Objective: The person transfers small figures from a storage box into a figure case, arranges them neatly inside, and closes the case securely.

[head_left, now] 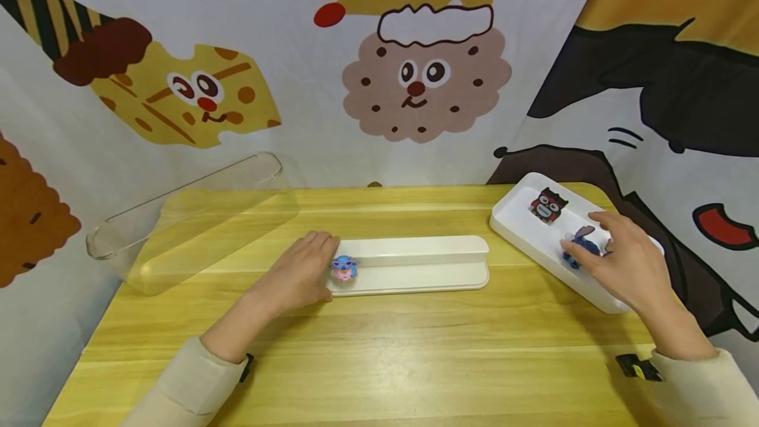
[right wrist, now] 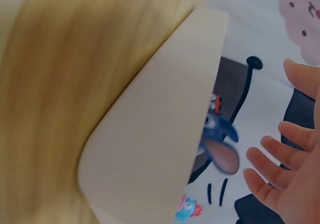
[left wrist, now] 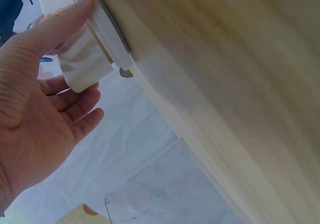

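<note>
My left hand [head_left: 305, 269] grips the left end of a long white two-step display stand [head_left: 427, 278], thumb along the front edge and fingers curled behind. A small blue-and-pink figurine [head_left: 344, 269] stands on the stand's lower step, close to that hand. In the left wrist view, the thumb [left wrist: 75, 16] overlaps the end of the stand. On the right, my right hand [head_left: 634, 262] reaches over a white tray [head_left: 510, 216], fingers spread, beside a blue big-eared figurine [head_left: 584, 247]. In the right wrist view, a gap shows between the fingers and its ear [right wrist: 222, 155].
A red-and-black owl figure [head_left: 548, 205] lies at the tray's far end. At the back left a clear plastic cover [head_left: 219, 229] rests on the wooden table [head_left: 379, 361]. A cartoon-printed cloth [head_left: 308, 84] hangs behind. Another small pink-and-blue figure [right wrist: 188, 209] appears low in the right wrist view.
</note>
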Available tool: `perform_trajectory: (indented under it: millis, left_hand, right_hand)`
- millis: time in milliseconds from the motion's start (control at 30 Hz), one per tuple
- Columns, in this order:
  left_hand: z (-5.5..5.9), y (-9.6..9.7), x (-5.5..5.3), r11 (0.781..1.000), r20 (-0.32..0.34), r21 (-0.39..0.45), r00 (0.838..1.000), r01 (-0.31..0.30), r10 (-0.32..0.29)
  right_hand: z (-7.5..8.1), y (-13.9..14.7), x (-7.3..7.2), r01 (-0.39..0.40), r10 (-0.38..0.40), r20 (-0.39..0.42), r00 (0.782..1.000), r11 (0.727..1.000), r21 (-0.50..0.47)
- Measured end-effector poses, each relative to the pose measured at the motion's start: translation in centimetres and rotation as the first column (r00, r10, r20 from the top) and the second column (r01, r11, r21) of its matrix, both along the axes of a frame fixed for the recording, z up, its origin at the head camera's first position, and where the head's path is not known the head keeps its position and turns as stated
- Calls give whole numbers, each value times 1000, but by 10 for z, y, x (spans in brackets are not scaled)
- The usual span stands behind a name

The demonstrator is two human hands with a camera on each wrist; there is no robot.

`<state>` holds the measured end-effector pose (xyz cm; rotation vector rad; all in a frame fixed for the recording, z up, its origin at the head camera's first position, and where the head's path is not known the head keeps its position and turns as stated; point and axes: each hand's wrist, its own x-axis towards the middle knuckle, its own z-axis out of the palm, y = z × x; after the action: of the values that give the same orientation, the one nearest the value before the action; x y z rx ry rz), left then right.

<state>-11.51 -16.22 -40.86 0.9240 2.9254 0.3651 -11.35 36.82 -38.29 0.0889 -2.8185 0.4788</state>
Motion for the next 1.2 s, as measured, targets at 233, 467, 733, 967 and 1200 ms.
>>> perform_trajectory:
  millis: [233,467,733,967,1200]
  left_hand:
    - [0,1,0,1000,1,8,1000,-1,1]
    - [-1,1,0,1000,3,6,1000,-6,6]
    - [0,1,0,1000,6,-1,1000,-8,8]
    - [0,1,0,1000,8,3,1000,-7,7]
    - [0,1,0,1000,8,4,1000,-8,8]
  right_hand:
    - [-4,15,3,81,-80,63,995,997,-15]
    - [-8,22,1,120,-119,148,982,993,8]
    - [-15,30,-4,98,-105,257,961,994,43]
    - [-18,33,-5,76,-86,286,954,996,46]
    - [-18,32,-8,63,-66,308,949,998,20]
